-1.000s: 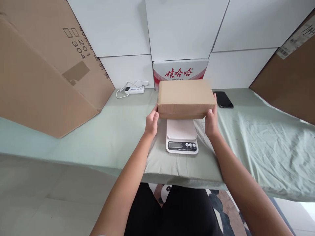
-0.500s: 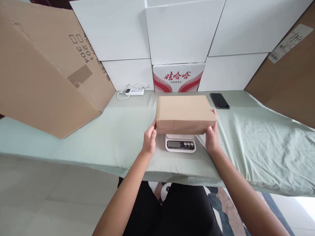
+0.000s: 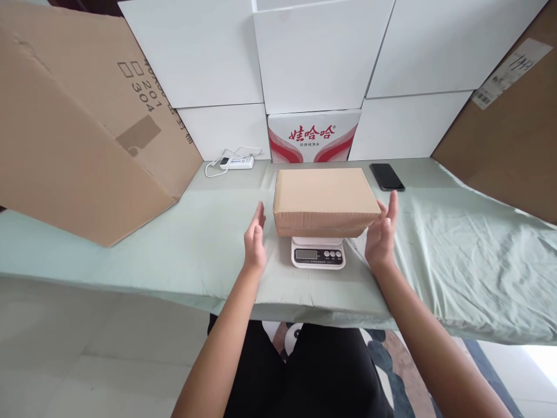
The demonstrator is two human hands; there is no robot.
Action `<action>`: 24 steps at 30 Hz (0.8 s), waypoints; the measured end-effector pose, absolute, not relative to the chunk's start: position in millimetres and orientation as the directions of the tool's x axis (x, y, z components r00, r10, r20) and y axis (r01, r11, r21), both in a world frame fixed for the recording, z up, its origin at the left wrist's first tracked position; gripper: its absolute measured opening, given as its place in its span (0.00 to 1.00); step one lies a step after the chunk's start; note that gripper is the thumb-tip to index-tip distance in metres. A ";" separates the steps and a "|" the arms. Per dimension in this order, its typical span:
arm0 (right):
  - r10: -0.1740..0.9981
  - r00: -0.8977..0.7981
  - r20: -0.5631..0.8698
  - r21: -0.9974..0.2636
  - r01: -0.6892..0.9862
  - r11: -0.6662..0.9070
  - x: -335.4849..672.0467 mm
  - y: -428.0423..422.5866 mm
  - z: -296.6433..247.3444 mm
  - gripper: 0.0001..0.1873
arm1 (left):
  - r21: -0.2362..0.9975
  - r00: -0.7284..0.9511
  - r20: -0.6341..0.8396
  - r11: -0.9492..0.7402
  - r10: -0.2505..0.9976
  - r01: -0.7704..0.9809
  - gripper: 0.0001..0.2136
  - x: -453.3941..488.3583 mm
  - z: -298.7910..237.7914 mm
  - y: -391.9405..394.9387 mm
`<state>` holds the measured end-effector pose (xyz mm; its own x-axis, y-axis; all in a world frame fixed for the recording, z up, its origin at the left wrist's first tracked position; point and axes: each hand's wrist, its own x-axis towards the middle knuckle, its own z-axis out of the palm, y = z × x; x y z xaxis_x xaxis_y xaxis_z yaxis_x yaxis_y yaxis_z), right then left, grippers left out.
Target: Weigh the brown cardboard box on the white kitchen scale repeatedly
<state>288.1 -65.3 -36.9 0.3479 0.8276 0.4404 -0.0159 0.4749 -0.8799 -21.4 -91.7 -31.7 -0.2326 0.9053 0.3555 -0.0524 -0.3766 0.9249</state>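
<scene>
A closed brown cardboard box (image 3: 325,200) rests on a small white digital kitchen scale (image 3: 318,253), whose display and buttons show below the box's front edge. My left hand (image 3: 255,244) hovers open a little to the left of the box, fingers stretched out, touching nothing. To the right of the box my right hand (image 3: 382,235) is also open, its fingertips close to the box's right corner but apart from it.
A pale green cloth (image 3: 456,249) covers the table. A large cardboard box (image 3: 73,133) leans at the left, another (image 3: 509,133) at the right. A black phone (image 3: 387,176), a white power strip (image 3: 237,161) and a red-and-white printed carton (image 3: 313,136) lie behind, against white boxes.
The box came down from above the scale and now rests on it. Both hands let go of its sides and drew outward, open.
</scene>
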 end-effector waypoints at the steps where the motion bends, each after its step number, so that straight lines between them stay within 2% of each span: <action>1: 0.815 0.376 0.440 -0.874 -0.028 0.485 289.6 -62.7 -37.0 0.48 | 0.919 -0.275 0.356 -0.387 0.893 -0.068 0.44 -23.2 -32.5 -89.2; 5: 0.799 0.403 0.447 -0.864 -0.037 0.502 294.4 -54.1 -40.6 0.51 | 0.913 -0.318 0.348 -0.396 0.882 -0.100 0.47 -26.6 -37.6 -81.6; 9: 0.811 0.390 0.436 -0.866 -0.063 0.496 293.3 -51.9 -44.1 0.49 | 0.919 -0.299 0.329 -0.376 0.896 -0.118 0.46 -25.6 -41.5 -79.2; 16: 0.821 0.349 0.451 -0.863 -0.063 0.501 288.1 -56.0 -41.9 0.43 | 0.928 -0.224 0.294 -0.334 0.929 -0.166 0.47 -20.1 -39.4 -83.1; 24: 0.848 0.324 0.421 -0.872 -0.115 0.477 280.4 -62.7 -32.8 0.44 | 0.936 -0.139 0.308 -0.326 0.941 -0.131 0.46 -17.2 -36.1 -87.6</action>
<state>280.4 -62.7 -32.8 0.3238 0.8475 0.4206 -0.1152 0.4765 -0.8716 -17.2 -87.6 -36.1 -0.1392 0.9412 0.3079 -0.1310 -0.3257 0.9363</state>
